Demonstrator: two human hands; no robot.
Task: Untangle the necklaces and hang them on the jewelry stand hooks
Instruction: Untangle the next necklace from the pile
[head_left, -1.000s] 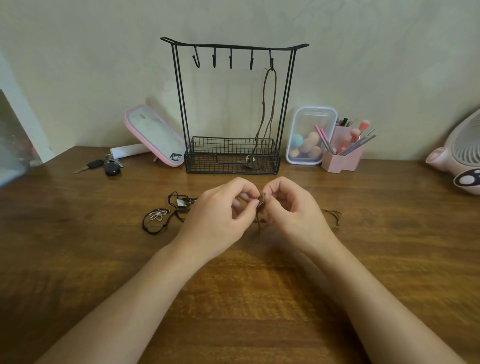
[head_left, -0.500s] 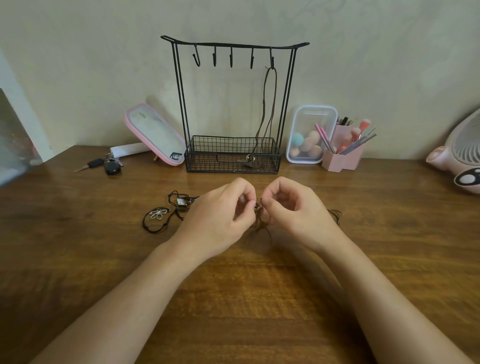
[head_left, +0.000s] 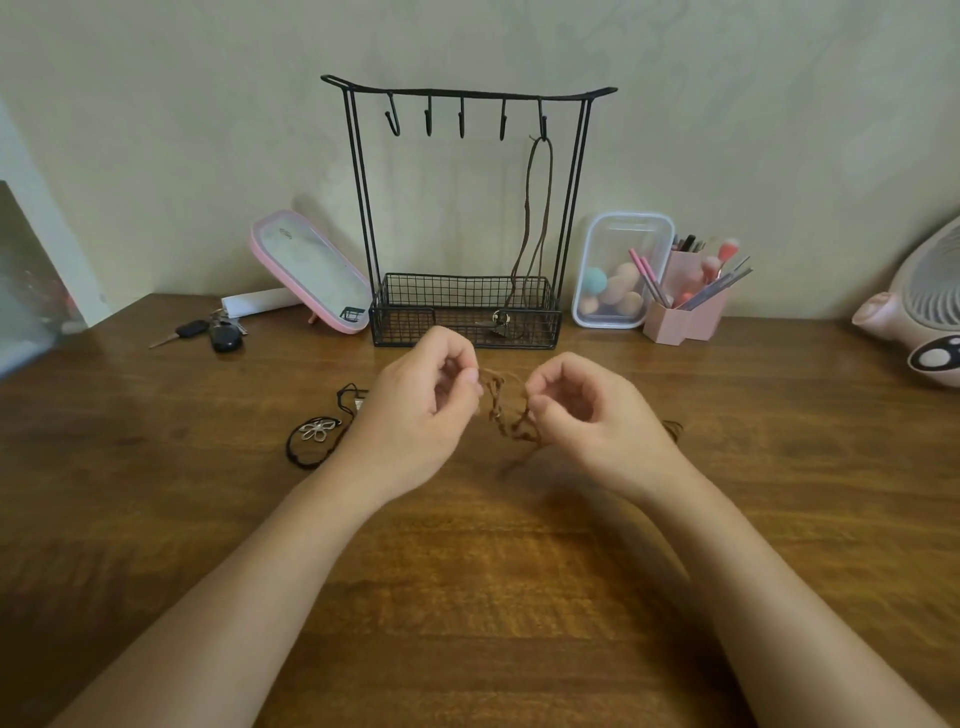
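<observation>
While both hands pinch the brown cord tangle (head_left: 496, 402) above the table (head_left: 467, 597), left hand (head_left: 415, 410) and right hand (head_left: 587, 415) flank it, knot strung left-right between them, just in front of the jewelry stand (head_left: 467, 93). Count: five hooks (head_left: 461, 119), one holding a hung brown necklace (head_left: 525, 208), four free. One black-cord tangle (head_left: 311, 431) lies just left of the left hand.

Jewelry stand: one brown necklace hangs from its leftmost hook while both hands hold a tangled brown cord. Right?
No. The head view shows the hung necklace on the rightmost hook of the jewelry stand, not the leftmost. The left hand and right hand do hold the tangled brown cord.
</observation>
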